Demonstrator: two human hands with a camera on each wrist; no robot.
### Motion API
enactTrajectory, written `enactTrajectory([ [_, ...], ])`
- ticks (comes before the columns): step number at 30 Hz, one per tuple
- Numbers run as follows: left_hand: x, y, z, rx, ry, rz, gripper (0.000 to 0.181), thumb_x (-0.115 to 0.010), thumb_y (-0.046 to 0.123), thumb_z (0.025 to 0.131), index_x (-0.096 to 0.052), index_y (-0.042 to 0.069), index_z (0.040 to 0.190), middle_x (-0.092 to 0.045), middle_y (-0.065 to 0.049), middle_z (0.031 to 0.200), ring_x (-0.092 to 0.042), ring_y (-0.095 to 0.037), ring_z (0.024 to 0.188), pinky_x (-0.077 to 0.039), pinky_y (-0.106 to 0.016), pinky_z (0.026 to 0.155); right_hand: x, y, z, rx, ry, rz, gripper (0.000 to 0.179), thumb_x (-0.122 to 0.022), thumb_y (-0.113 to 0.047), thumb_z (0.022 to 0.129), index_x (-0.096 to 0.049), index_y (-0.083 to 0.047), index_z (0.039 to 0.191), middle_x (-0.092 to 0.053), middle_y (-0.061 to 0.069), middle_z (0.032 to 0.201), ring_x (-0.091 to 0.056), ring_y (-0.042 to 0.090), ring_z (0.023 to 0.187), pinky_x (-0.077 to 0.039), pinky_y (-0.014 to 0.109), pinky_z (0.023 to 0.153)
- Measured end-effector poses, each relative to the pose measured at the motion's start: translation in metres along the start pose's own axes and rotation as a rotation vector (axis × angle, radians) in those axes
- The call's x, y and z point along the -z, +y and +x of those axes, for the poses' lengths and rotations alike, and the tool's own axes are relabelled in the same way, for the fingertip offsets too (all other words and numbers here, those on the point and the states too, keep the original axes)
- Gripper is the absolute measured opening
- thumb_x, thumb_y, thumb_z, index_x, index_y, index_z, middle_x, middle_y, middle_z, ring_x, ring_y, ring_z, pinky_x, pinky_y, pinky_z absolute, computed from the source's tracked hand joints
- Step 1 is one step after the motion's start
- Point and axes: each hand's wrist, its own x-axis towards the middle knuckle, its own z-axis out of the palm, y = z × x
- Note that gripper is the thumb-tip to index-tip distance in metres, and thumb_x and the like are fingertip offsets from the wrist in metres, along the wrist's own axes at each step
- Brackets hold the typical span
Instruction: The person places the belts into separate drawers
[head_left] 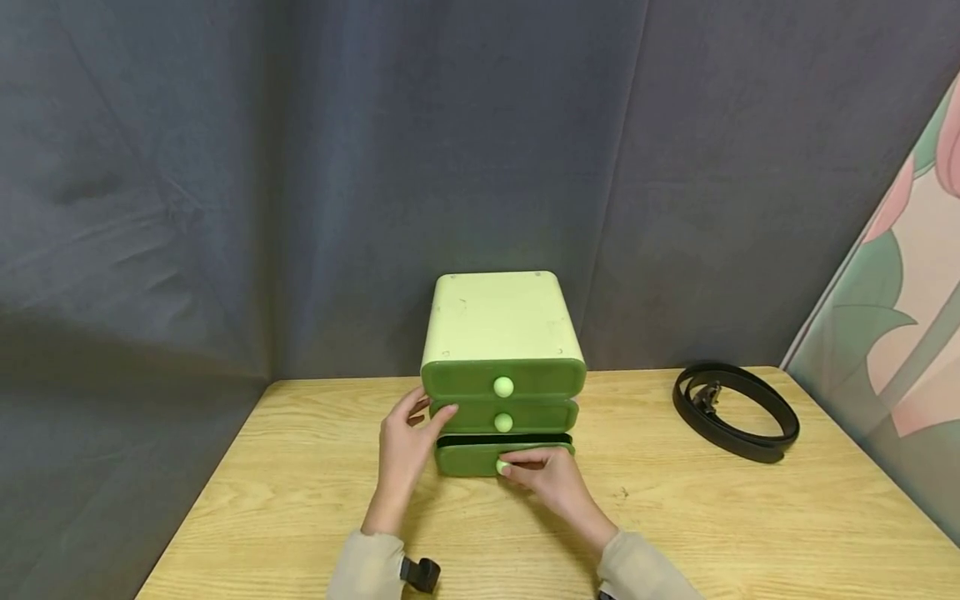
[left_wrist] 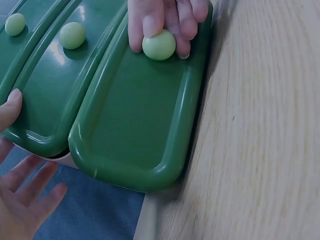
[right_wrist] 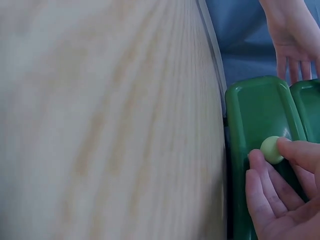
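Observation:
A small cabinet with a pale green shell and three dark green drawers stands on the wooden table. Its bottom drawer is pulled out slightly, with a dark gap along the top edge. My right hand pinches that drawer's round light green knob between thumb and fingers. At the cabinet's left side is my left hand. Its thumb touches the face of the middle drawer, while the other fingers extend fairly straight along the side. The top drawer and middle drawer look closed.
A coiled black belt with a metal buckle lies on the table to the right. Behind the cabinet hangs a grey-blue curtain. A flower-patterned panel borders the table's right edge.

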Motion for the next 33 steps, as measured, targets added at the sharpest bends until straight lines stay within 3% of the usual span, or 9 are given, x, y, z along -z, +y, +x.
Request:
enactTrajectory([
  [10, 0.01, -0.001, 0.002, 0.085, -0.087, 0.005, 0.059, -0.083, 0.034, 0.082, -0.063, 0.012, 0.134, -0.063, -0.011, 0.127, -0.059, -0.028, 0.117, -0.049, -0.046, 0.097, 0.009, -0.008, -0.028, 0.008, -0.112, -0.046, 0.018, -0.077, -0.01, 0.086, -0.078, 0.0, 0.101, -0.075, 0.014, 0.087, -0.072, 0.027, 0.076, -0.057, 0.033, 0.057],
  [19, 0.019, -0.01, 0.008, 0.047, -0.2, -0.028, 0.062, -0.077, 0.03, 0.088, -0.056, 0.007, 0.141, -0.052, -0.014, 0.142, -0.054, -0.032, 0.125, -0.044, -0.047, 0.102, 0.008, -0.014, -0.055, 0.0, -0.189, -0.055, 0.016, -0.077, -0.013, 0.087, -0.079, -0.005, 0.1, -0.076, 0.009, 0.09, -0.073, 0.025, 0.079, -0.058, 0.029, 0.066],
  [27, 0.021, -0.013, 0.009, -0.011, -0.227, -0.043, 0.055, -0.076, 0.028, 0.089, -0.059, 0.011, 0.139, -0.054, -0.011, 0.141, -0.055, -0.029, 0.123, -0.045, -0.046, 0.102, 0.01, -0.012, -0.064, -0.022, -0.216, -0.042, 0.017, -0.076, -0.006, 0.086, -0.078, -0.002, 0.102, -0.075, 0.012, 0.094, -0.073, 0.025, 0.081, -0.058, 0.026, 0.068],
  [33, 0.02, -0.013, 0.008, -0.013, -0.23, -0.049, 0.054, -0.075, 0.027, 0.09, -0.059, 0.011, 0.139, -0.054, -0.01, 0.141, -0.054, -0.027, 0.124, -0.045, -0.045, 0.102, 0.016, -0.015, -0.067, 0.012, -0.275, -0.071, 0.021, -0.075, -0.007, 0.088, -0.076, -0.003, 0.108, -0.074, 0.014, 0.102, -0.072, 0.016, 0.084, -0.057, 0.025, 0.069],
])
